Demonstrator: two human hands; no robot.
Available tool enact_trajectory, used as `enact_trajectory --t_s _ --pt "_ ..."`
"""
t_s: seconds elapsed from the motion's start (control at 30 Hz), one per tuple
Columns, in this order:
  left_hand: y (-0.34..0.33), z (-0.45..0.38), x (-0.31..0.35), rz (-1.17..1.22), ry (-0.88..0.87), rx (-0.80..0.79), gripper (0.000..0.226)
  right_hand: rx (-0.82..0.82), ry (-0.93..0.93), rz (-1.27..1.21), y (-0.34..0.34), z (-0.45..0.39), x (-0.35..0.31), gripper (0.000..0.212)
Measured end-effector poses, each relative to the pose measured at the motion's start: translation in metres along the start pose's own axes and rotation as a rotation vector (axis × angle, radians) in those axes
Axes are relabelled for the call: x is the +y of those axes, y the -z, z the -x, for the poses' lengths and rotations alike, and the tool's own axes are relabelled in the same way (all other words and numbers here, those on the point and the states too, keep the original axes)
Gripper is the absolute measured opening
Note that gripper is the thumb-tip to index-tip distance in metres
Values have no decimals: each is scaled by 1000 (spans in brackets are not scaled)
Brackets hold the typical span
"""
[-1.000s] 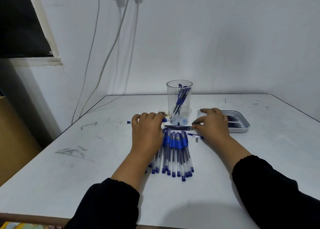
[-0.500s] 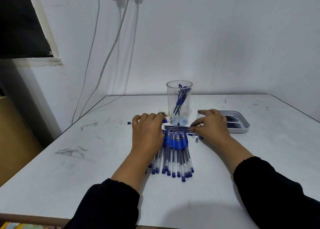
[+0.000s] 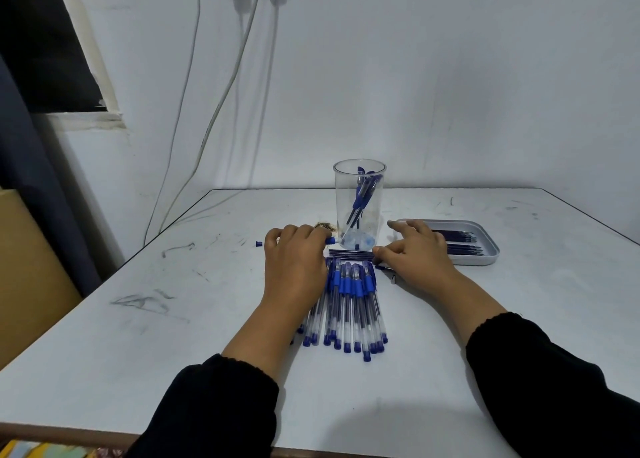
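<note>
A pile of several blue-capped clear pens [image 3: 351,305] lies side by side on the white table [image 3: 173,336], pointing away from me. My left hand [image 3: 294,263] rests palm down on the pile's left part. Its fingers curl over a pen lying crosswise, whose blue ends [image 3: 330,240] stick out on both sides. Thin dark refills [image 3: 349,254] lie crosswise behind the pile. My right hand [image 3: 417,253] lies spread beside them, its thumb touching their right ends. A clear cup [image 3: 359,215] behind them holds a few blue pens.
A grey tray [image 3: 490,255] with more dark refills stands to the right of my right hand. A small brown scrap [image 3: 325,225] lies left of the cup. Cables hang down the wall at the back left. The table's front edge is near my sleeves.
My right hand has slid slightly left, bringing its thumb up to the refills' right ends. My left hand and the pens have stayed put.
</note>
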State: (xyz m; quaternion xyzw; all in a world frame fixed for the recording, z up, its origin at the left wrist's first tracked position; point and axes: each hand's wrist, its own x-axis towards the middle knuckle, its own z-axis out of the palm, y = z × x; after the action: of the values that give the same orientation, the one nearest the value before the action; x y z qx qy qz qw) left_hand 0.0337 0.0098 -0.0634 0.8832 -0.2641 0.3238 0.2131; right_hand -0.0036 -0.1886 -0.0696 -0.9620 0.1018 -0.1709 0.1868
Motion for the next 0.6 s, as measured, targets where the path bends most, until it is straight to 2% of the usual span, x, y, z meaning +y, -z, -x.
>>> enact_trajectory --t_s 0.13,0.17,0.2,0.27,0.3,0.37,0.4,0.47,0.6 --pt "0 1 -1 -1 -3 -2 26 28 3 -38 3 3 0 25" --pt "0 1 -1 -2 -3 -2 26 20 27 16 5 5 2 22" --pt "0 1 -1 -4 -3 -2 26 26 97 119 6 6 6 25" --pt "0 0 0 -3 -8 -9 26 69 204 318 4 5 15 45" --pt "1 0 0 0 -8 -15 27 116 174 280 5 4 18 45" --pt "1 1 0 1 -4 -40 27 253 30 44 10 0 20 32" --pt "1 1 0 3 -4 -47 27 282 -29 -33 12 -4 23 32" --pt "1 1 -1 10 -6 -47 28 239 -117 -9 22 -10 31 39" --pt "-1 1 -1 20 -19 -55 28 -46 -276 64 46 -18 40 40"
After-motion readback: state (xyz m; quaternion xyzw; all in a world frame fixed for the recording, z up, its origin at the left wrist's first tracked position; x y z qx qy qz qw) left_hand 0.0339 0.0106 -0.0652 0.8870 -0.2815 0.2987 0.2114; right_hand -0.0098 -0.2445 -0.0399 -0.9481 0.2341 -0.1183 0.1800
